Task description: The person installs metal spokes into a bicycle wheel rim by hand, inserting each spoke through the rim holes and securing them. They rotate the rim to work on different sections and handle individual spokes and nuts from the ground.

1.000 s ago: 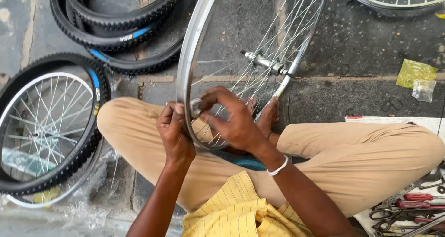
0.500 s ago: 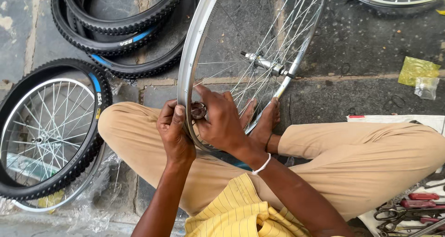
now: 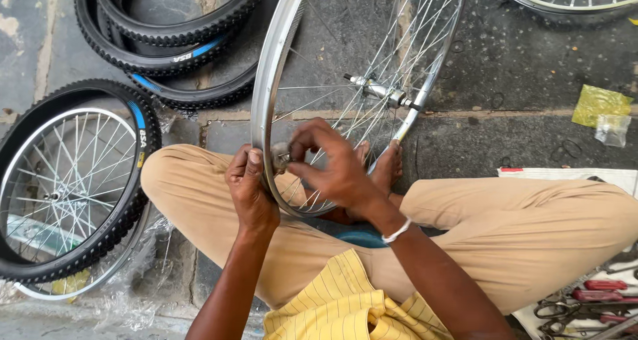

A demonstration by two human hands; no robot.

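Left hand (image 3: 251, 188) gripped the bare wheel rim (image 3: 267, 94) at its near edge; right hand (image 3: 335, 167) pinched a small metal tool (image 3: 280, 158) against it. Rim stood upright over the lap: light, stiff, probably slick, spokes (image 3: 372, 61) bendable. Best held at rim. Tyres (image 3: 166, 54) lay beyond.

My shirt (image 3: 345, 300) is yellow with thin dark stripes running along it, short in the sleeve, so both my forearms are bare from the elbow down to each grip. Just behind my right grip (image 3: 335, 170) a slim white bangle (image 3: 397, 232) circles the wrist, while my left grip (image 3: 251, 187) has nothing on wrist or fingers. My trousers (image 3: 518, 227) are plain tan cloth, long and loose, and my feet (image 3: 389, 167) beyond the grips are bare.
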